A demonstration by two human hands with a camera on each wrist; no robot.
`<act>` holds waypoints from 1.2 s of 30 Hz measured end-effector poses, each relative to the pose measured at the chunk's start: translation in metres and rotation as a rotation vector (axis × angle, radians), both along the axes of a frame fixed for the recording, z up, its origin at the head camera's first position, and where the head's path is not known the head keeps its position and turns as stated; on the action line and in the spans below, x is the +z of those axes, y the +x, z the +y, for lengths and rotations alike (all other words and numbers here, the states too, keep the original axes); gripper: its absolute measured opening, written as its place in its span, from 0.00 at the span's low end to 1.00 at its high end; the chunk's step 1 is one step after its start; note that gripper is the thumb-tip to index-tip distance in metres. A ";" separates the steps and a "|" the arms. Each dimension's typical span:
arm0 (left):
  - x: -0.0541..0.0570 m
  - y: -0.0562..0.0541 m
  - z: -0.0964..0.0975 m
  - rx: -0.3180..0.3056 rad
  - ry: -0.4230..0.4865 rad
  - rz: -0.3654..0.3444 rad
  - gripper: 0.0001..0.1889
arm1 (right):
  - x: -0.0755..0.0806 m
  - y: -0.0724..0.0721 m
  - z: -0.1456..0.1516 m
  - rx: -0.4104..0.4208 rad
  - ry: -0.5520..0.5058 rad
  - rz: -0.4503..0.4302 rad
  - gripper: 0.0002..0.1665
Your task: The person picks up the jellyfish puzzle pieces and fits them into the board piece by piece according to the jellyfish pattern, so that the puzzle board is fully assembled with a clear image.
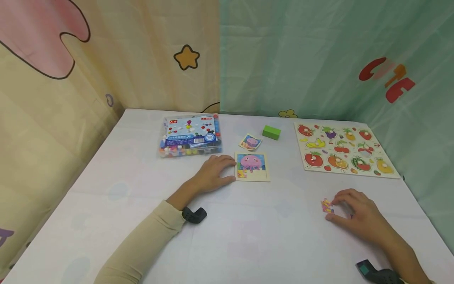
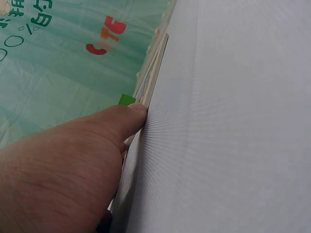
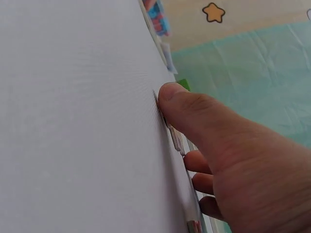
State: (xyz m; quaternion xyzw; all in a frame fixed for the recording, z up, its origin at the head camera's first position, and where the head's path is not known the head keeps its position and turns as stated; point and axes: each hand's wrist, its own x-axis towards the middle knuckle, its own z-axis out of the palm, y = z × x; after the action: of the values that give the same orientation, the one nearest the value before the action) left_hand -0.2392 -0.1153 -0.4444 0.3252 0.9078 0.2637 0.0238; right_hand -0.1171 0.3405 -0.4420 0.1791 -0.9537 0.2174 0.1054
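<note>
My left hand point(image 1: 213, 175) rests beside a small wooden jigsaw board point(image 1: 267, 169), its thumb and fingertips touching the left edge. The board shows a pink octopus, with a bare strip at its lower right. In the left wrist view the thumb point(image 2: 131, 116) lies along the board's edge. Over to the right, my right hand point(image 1: 361, 215) pinches a small yellow and pink jigsaw piece point(image 1: 326, 206) between thumb and forefinger, close over the table. Another jigsaw piece point(image 1: 351, 216) shows partly under this hand; the right wrist view shows a piece point(image 3: 194, 226) below the curled fingers.
A clear plastic case of coloured beads point(image 1: 191, 136) stands at the back left. Behind the jigsaw board lie an octopus picture card point(image 1: 250, 142) and a green block point(image 1: 271, 132). A fruit peg puzzle point(image 1: 345, 150) occupies the back right; curtains hang behind the white table point(image 1: 266, 244).
</note>
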 end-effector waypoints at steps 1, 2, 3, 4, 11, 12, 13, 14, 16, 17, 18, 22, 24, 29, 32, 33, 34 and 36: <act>0.000 0.000 0.000 -0.001 -0.001 0.002 0.28 | 0.000 0.000 -0.001 -0.004 0.008 -0.006 0.28; 0.000 0.000 0.000 -0.001 -0.002 0.003 0.28 | 0.000 0.000 -0.002 -0.005 0.015 -0.008 0.28; 0.000 0.000 0.000 -0.002 -0.002 0.004 0.28 | 0.000 0.000 -0.003 -0.006 0.021 -0.006 0.28; 0.000 -0.001 0.000 -0.001 -0.002 0.004 0.27 | 0.000 -0.001 -0.005 -0.003 0.021 -0.001 0.27; -0.001 0.000 0.000 0.012 -0.002 -0.013 0.27 | -0.001 -0.001 -0.008 0.049 -0.002 0.073 0.24; -0.001 0.000 0.001 0.013 -0.002 -0.013 0.27 | -0.001 -0.002 -0.008 0.057 -0.005 0.079 0.24; -0.001 -0.001 0.001 0.014 -0.003 -0.015 0.27 | -0.001 -0.002 -0.007 0.063 -0.006 0.083 0.25; -0.001 -0.001 0.001 0.014 -0.003 -0.013 0.27 | -0.001 -0.002 -0.006 0.068 -0.009 0.085 0.25; -0.001 -0.001 0.001 0.015 -0.003 -0.011 0.27 | -0.001 -0.002 -0.006 0.070 -0.014 0.081 0.25; -0.001 -0.001 0.001 0.014 -0.002 -0.011 0.28 | -0.001 -0.002 -0.006 0.068 -0.014 0.078 0.25; -0.001 -0.001 0.001 0.014 -0.001 -0.010 0.27 | -0.002 -0.002 -0.006 0.061 -0.010 0.075 0.25; -0.002 -0.001 0.001 0.015 -0.002 -0.010 0.27 | -0.002 -0.002 -0.009 0.040 0.003 0.086 0.24; -0.002 -0.001 0.000 0.015 -0.004 -0.012 0.28 | -0.002 -0.002 -0.010 0.041 0.015 0.104 0.23; -0.003 -0.002 0.000 0.005 -0.007 -0.005 0.28 | 0.000 -0.006 -0.014 0.084 0.036 0.166 0.22; -0.003 -0.001 0.001 0.001 -0.003 0.005 0.28 | 0.006 -0.012 -0.021 0.146 -0.008 0.184 0.23; -0.002 -0.001 0.001 0.002 0.001 0.005 0.28 | 0.009 -0.016 -0.024 0.171 -0.026 0.180 0.23; -0.002 -0.001 0.000 0.003 0.002 0.006 0.28 | 0.011 -0.019 -0.029 0.196 -0.042 0.171 0.24; -0.003 -0.001 0.000 0.005 0.004 0.003 0.28 | 0.017 -0.028 -0.040 0.239 -0.050 0.154 0.23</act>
State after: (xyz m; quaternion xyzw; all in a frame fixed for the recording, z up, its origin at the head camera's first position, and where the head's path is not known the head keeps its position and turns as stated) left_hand -0.2399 -0.1149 -0.4472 0.3232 0.9081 0.2653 0.0213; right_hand -0.1450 0.3003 -0.4245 0.3047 -0.9090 0.2376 0.1561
